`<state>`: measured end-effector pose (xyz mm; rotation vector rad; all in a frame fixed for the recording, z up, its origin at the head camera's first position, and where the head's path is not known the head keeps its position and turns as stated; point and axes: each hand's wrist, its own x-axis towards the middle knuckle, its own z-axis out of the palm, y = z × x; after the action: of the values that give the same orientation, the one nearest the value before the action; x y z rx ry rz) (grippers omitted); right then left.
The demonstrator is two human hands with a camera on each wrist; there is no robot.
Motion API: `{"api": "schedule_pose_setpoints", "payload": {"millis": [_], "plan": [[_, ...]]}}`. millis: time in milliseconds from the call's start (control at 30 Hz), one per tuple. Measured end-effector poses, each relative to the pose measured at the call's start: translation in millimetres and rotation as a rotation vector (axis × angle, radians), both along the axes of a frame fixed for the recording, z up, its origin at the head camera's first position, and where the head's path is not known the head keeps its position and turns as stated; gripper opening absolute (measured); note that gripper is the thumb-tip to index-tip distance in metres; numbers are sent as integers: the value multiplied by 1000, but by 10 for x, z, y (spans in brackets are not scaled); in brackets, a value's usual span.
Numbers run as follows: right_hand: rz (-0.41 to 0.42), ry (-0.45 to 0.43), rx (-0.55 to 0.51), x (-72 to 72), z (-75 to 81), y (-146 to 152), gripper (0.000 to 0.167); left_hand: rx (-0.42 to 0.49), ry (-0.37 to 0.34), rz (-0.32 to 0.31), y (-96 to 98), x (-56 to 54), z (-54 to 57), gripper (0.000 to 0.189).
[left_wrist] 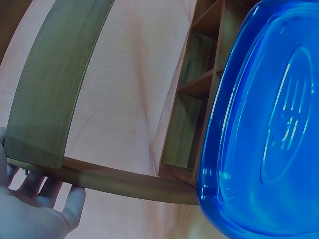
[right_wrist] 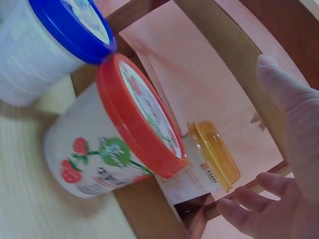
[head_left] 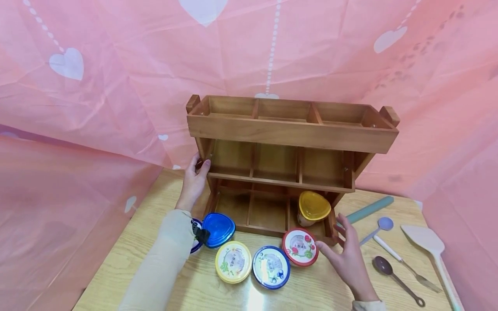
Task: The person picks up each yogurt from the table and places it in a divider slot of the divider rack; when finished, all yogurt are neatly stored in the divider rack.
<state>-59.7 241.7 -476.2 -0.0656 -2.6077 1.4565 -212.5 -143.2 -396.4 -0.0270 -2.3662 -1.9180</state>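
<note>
A three-tier wooden rack with divided compartments stands at the back of the table. My left hand grips its left side frame by the middle tier, thumb in front. My right hand, thumb and fingers spread apart, is beside the bottom tier's right corner. A yellow-lidded cup sits in the bottom right compartment. Before the rack stand a red-lidded tub, a blue-rimmed tub, a yellow-rimmed tub and a cup with a clear blue lid. Another blue-rimmed tub is partly hidden by the left wrist.
On the table's right lie a green-grey stick, a lilac spoon, a white-handled fork, a brown spoon and a white spatula. A pink curtain with white hearts hangs around the table.
</note>
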Motion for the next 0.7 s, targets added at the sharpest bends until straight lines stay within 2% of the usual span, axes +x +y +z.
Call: {"api": "schedule_pose_setpoints", "payload": {"millis": [100, 167, 333, 433, 700], "plan": [[5, -11, -38, 89, -57, -54, 94, 19, 7, -2, -9, -22, -23, 52], [4, -27, -61, 139, -114, -89, 94, 37, 26, -1, -22, -64, -77, 52], [-22, -140, -132, 221, -247, -146, 98, 42, 40, 11, -62, -187, -267, 52], [-41, -191, -164, 270, -338, -190, 100, 40, 51, 22, -72, -213, -336, 52], [-37, -275, -162, 330, -582, -323, 107, 30, 78, 29, -54, -215, -356, 51]]}}
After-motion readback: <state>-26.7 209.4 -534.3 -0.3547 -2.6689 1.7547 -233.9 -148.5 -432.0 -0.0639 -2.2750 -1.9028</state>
